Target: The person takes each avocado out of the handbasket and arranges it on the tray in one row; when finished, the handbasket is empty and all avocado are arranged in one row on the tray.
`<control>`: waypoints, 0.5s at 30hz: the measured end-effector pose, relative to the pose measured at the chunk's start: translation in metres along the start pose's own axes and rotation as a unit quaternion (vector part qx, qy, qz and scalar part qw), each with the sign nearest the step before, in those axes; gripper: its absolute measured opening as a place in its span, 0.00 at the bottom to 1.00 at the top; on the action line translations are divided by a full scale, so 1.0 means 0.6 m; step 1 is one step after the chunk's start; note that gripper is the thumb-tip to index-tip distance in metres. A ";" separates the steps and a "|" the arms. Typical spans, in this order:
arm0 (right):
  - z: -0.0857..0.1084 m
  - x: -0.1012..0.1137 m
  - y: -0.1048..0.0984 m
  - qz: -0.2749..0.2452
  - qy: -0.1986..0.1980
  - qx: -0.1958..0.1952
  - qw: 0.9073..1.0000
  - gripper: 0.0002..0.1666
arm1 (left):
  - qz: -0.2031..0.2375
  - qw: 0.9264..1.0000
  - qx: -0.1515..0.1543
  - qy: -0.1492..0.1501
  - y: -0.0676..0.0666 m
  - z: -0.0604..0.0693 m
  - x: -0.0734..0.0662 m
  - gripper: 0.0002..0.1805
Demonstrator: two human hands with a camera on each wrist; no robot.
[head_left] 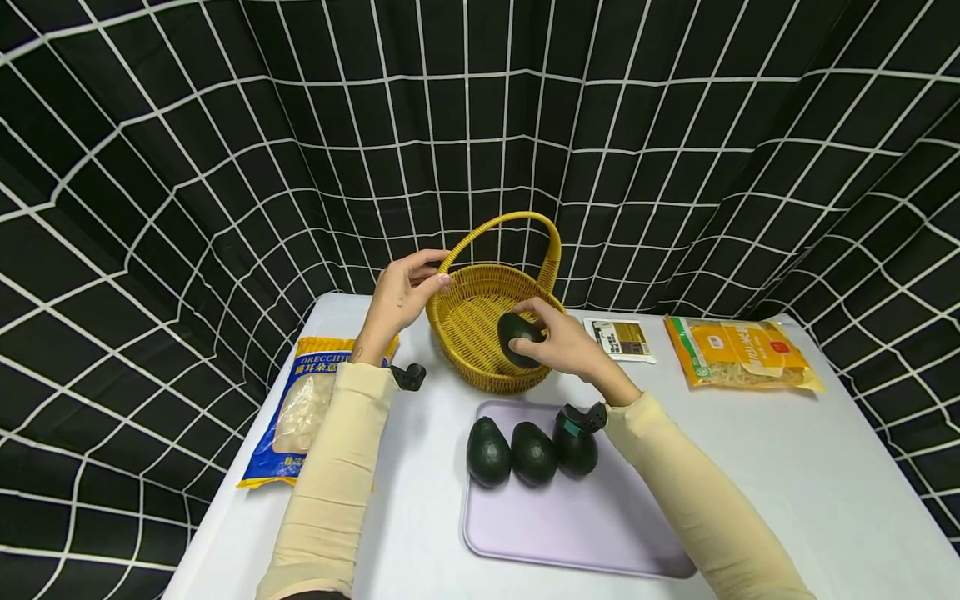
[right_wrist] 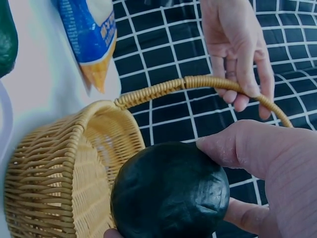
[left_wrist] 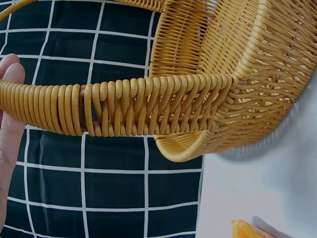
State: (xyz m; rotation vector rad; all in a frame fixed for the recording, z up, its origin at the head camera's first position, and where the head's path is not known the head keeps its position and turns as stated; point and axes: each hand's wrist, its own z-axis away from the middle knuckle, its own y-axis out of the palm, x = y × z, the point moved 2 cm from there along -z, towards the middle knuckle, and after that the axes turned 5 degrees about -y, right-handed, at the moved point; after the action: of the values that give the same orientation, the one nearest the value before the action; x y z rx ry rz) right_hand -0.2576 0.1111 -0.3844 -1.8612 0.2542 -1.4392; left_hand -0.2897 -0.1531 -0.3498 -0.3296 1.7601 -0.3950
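With its thumb and fingers around a dark green avocado [head_left: 516,333], my right hand [head_left: 567,337] holds it over the mouth of a yellow wicker basket [head_left: 491,382]. The avocado's rounded side fills the lower middle of the right wrist view. My left hand [head_left: 397,293] grips the basket's arched handle [left_wrist: 153,106], thumb on one side and fingers on the other, as the right wrist view shows. The basket's woven floor shows beside the held avocado. Three more avocados, the middle one [head_left: 533,455] among them, lie in a row on a pale purple tray [head_left: 570,529].
A blue and yellow pasta bag [head_left: 300,417] lies on the left, partly under my left forearm. To the basket's right are a small white packet [head_left: 621,340] and an orange food package [head_left: 746,354]. A black grid-patterned curtain [head_left: 465,125] surrounds the white table [head_left: 408,500].
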 end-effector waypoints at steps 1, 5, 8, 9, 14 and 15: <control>0.003 -0.001 -0.001 -0.001 0.000 0.000 1.000 0.32 | 0.000 1.000 0.000 0.000 0.000 0.000 0.000 0.19; 0.020 0.000 -0.004 0.003 0.004 -0.006 1.000 0.33 | -0.003 1.000 -0.001 -0.004 0.001 0.001 -0.001 0.19; 0.033 -0.001 -0.007 0.003 0.007 -0.013 1.000 0.33 | -0.007 1.000 -0.001 -0.005 0.001 0.002 -0.003 0.20; 0.036 -0.002 -0.008 0.003 0.007 -0.015 1.000 0.33 | -0.008 1.000 -0.001 -0.004 0.001 0.002 -0.003 0.20; 0.057 -0.009 -0.014 0.001 0.008 -0.020 1.000 0.31 | -0.009 1.000 0.001 0.000 0.000 0.003 -0.003 0.21; 0.061 -0.011 -0.015 0.003 0.009 -0.019 1.000 0.31 | -0.008 1.000 0.001 0.000 0.000 0.003 -0.003 0.21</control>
State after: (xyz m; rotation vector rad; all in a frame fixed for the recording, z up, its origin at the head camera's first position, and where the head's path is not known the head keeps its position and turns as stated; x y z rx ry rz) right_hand -0.2295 0.1371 -0.3863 -1.8774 0.2986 -1.4571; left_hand -0.2873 -0.1524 -0.3485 -0.3415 1.7584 -0.4078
